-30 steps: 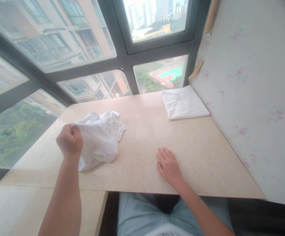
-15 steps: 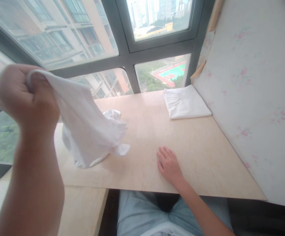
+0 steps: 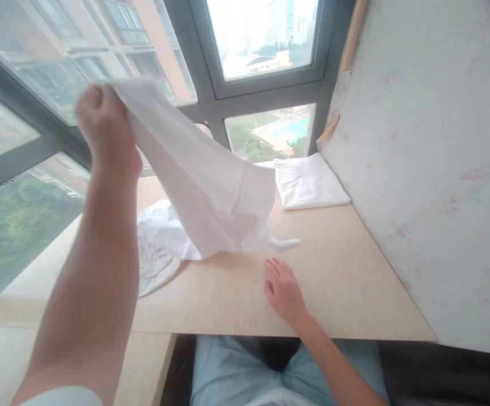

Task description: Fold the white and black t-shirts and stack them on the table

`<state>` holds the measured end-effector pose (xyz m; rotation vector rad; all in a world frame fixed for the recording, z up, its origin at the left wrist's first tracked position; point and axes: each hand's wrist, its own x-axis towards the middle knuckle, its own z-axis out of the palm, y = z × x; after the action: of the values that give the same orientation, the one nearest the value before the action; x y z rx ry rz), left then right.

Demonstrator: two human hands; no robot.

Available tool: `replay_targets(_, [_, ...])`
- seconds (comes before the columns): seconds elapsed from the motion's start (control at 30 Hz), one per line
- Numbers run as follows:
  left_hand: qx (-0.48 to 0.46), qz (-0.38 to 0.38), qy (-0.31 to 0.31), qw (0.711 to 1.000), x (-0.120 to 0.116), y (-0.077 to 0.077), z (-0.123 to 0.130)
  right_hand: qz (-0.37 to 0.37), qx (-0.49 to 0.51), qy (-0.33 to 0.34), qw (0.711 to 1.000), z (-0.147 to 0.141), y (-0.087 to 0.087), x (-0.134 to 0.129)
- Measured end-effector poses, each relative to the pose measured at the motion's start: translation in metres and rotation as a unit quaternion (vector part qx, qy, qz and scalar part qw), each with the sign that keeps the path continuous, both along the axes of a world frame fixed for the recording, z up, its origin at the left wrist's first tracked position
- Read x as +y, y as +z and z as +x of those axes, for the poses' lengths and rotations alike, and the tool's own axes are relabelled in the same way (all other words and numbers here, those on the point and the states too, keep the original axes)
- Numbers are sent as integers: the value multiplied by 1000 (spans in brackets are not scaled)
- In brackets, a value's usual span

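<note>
From my head feed, a folded white cloth [image 3: 310, 181] lies at the far right of the table [image 3: 333, 293], by the floral wall [image 3: 431, 169]; dark window frames [image 3: 217, 107] stand behind. A white heap of fabric [image 3: 158, 265] sits on the left, partly hidden by my left forearm [image 3: 92, 254]. My left hand [image 3: 107, 121] is clenched in a fist around one end of a white cloth [image 3: 211, 175], raised above the table and slanting down rightward. It's blurred, so I can't be sure whether it touches the heap. My right hand [image 3: 285, 290] rests palm-down, fingers extended, holding nothing. Half a second ago the cloth hung bunched over the heap; now it stretches out toward the folded one.
</note>
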<state>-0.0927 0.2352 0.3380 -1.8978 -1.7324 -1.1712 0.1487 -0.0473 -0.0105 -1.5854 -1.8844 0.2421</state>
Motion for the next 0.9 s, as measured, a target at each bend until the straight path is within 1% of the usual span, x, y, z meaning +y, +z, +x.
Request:
replay_targets(0.03, [-45, -13, 11, 999, -5, -24, -1, -1, 3, 0, 1000, 0, 0, 0])
replay_targets(0.07, [-61, -37, 21, 997, -12, -50, -4, -3, 5, 2, 1000, 1, 1, 1])
replay_targets(0.13, [-64, -69, 29, 995, -31, -104, -12, -7, 8, 4, 1000, 2, 2, 1])
replay_targets(0.2, [-55, -87, 32, 994, -54, -151, -18, -9, 11, 5, 1000, 2, 2, 2])
replay_targets(0.23, [-49, -97, 34, 994, -66, -170, -19, -9, 11, 5, 1000, 2, 2, 2])
replay_targets(0.27, [-33, -119, 30, 992, -79, -185, -16, -10, 10, 5, 1000, 2, 2, 2])
replay_targets(0.3, [-5, -154, 21, 988, -90, -197, -10, -12, 9, 6, 1000, 2, 2, 1])
replay_targets(0.37, [47, -225, -16, 973, -109, -211, 10, -16, 4, 7, 1000, 3, 2, 1])
replay_targets(0.47, [101, -299, -70, 946, -126, -221, 50, -16, 2, 9, 1000, 3, 1, 2])
replay_targets(0.57, [196, -384, -67, 900, -130, -228, 85, -12, 7, 10, 1000, 4, 1, 2])
replay_targets(0.63, [235, -423, -58, 873, -130, -234, 99, -11, 6, 9, 1000, 4, 1, 2])
replay_targets(0.73, [232, -436, -62, 867, -129, -239, 100, -12, 4, 8, 1000, 4, 2, 2])
replay_targets(0.8, [222, -438, -62, 869, -131, -239, 92, -13, 7, 10, 1000, 4, 3, 2])
replay_targets(0.9, [199, -434, -54, 877, -137, -234, 75, -10, 11, 16, 1000, 5, 4, 2])
